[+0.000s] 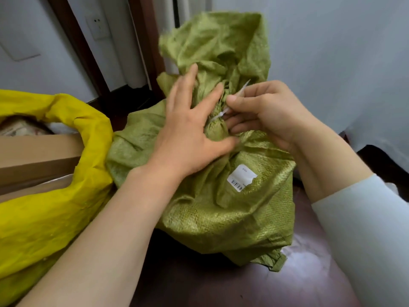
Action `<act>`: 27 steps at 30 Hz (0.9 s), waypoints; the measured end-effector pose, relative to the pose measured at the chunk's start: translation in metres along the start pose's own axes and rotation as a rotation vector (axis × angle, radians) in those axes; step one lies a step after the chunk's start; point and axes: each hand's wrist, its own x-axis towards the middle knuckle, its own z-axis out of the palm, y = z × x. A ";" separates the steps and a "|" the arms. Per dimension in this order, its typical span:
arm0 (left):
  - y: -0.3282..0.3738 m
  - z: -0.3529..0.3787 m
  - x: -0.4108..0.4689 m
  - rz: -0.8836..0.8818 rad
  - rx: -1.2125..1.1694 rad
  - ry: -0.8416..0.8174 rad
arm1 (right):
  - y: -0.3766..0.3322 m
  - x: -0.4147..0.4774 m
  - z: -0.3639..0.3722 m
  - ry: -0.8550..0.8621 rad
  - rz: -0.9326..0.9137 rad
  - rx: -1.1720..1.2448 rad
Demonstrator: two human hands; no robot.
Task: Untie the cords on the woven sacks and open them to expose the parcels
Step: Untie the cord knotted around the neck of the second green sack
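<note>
A green woven sack [225,209] stands on the dark floor in front of me, its neck bunched and cinched by a white tie [219,115]. The loose top of the sack flares upward above the tie. My left hand [190,131] rests spread against the left side of the gathered neck, fingers apart. My right hand [267,111] pinches the free tail of the white tie between thumb and fingers on the right side of the neck. A white barcode label [241,178] is stuck on the sack below the neck. Its contents are hidden.
An opened yellow woven sack [55,196] lies at the left, showing a brown cardboard box [37,156] and other parcels inside. White walls stand behind and to the right, with a dark door frame [88,52] and a wall socket [97,27]. The floor is dark and glossy.
</note>
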 end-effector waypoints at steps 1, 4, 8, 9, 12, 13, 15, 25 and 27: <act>-0.001 0.000 0.000 -0.040 -0.035 -0.100 | 0.001 -0.002 0.001 -0.030 0.020 -0.031; -0.002 0.002 -0.003 -0.151 0.014 -0.210 | 0.007 -0.005 0.010 0.032 -0.220 -0.545; -0.001 -0.001 0.001 -0.211 0.045 -0.135 | 0.015 -0.001 0.018 0.188 -0.680 -1.137; -0.001 -0.001 0.001 -0.209 0.038 -0.120 | 0.017 0.000 0.018 0.140 -0.591 -1.087; -0.002 0.000 -0.001 -0.227 -0.032 -0.041 | 0.026 0.004 0.021 0.066 -0.307 -0.855; -0.004 0.002 -0.003 -0.236 -0.071 -0.003 | 0.029 0.007 0.024 0.105 -0.261 -0.826; -0.009 0.004 -0.004 -0.231 -0.141 0.085 | 0.031 0.011 0.030 0.173 -0.196 -0.765; -0.023 0.010 -0.009 -0.140 -0.279 0.058 | 0.043 0.011 0.020 0.137 0.063 -0.207; -0.022 0.011 -0.006 -0.176 -0.281 0.104 | 0.039 0.010 0.021 0.166 -0.008 -0.312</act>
